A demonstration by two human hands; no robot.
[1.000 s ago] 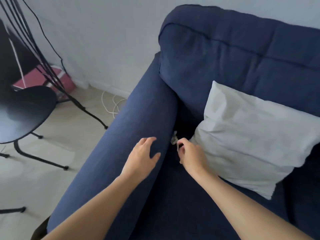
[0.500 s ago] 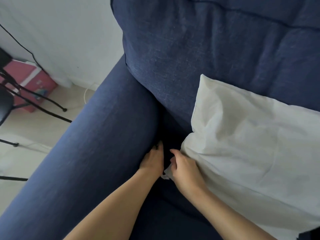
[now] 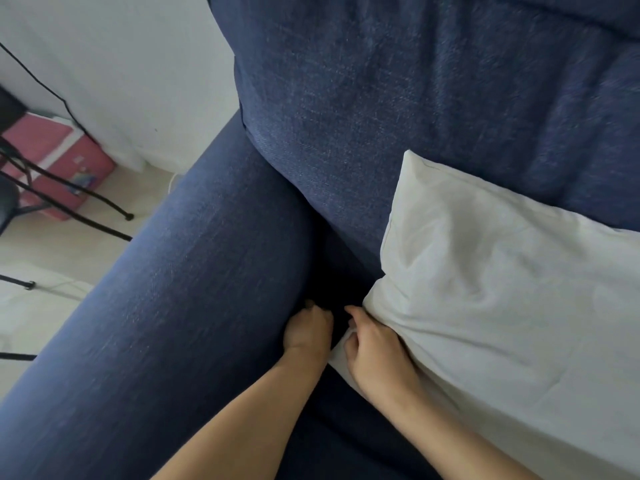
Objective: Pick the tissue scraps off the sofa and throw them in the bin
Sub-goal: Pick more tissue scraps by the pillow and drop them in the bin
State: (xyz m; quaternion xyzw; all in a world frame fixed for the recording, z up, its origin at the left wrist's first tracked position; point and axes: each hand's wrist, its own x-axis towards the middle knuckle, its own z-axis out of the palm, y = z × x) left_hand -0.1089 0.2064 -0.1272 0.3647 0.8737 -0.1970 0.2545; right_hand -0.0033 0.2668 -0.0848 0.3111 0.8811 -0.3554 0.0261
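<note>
My left hand (image 3: 306, 329) sits knuckles-up in the dark gap between the navy sofa's armrest (image 3: 180, 289) and the seat. Its fingers are curled downward and the tips are hidden. My right hand (image 3: 372, 346) is just to the right of it, pressed against the lower left corner of the white pillow (image 3: 502, 299). A white tissue scrap (image 3: 341, 344) shows between its thumb and curled fingers, hard to tell apart from the pillow's edge. No bin is in view.
The sofa's back cushion (image 3: 415, 98) fills the top of the view. To the left on the pale floor are black chair legs (image 3: 86, 199) and a pink box (image 3: 59, 157) against the white wall.
The view has closed in on the sofa corner. My left hand has left the armrest top, dropped into the gap and curled its fingers. My right hand stays by the pillow corner.
</note>
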